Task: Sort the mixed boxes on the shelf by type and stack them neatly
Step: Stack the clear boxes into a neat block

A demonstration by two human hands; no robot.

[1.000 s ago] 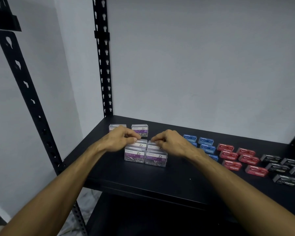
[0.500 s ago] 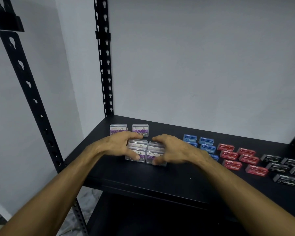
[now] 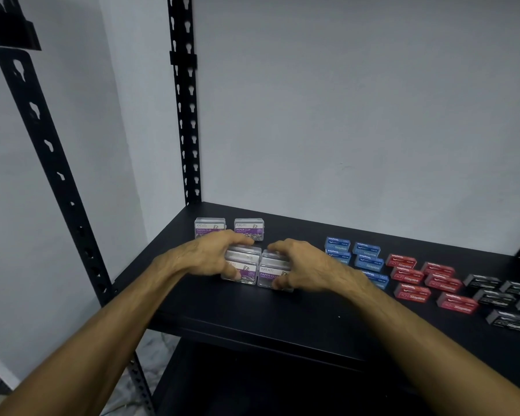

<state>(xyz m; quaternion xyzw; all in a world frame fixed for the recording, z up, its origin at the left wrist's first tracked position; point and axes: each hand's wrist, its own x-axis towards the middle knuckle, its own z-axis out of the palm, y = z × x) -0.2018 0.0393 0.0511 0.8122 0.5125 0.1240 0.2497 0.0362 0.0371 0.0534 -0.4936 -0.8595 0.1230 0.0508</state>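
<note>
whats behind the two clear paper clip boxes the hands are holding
Two more clear paper clip boxes stand side by side near the shelf's back left corner. The left hand covers their lower edges.

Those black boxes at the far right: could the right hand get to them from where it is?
Probably yes: the black boxes lie uncovered, but the right hand is gripping paper clip boxes and must release them first.

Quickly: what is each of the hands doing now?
Left hand: grips the left paper clip stack.
Right hand: grips the right paper clip stack.
</note>
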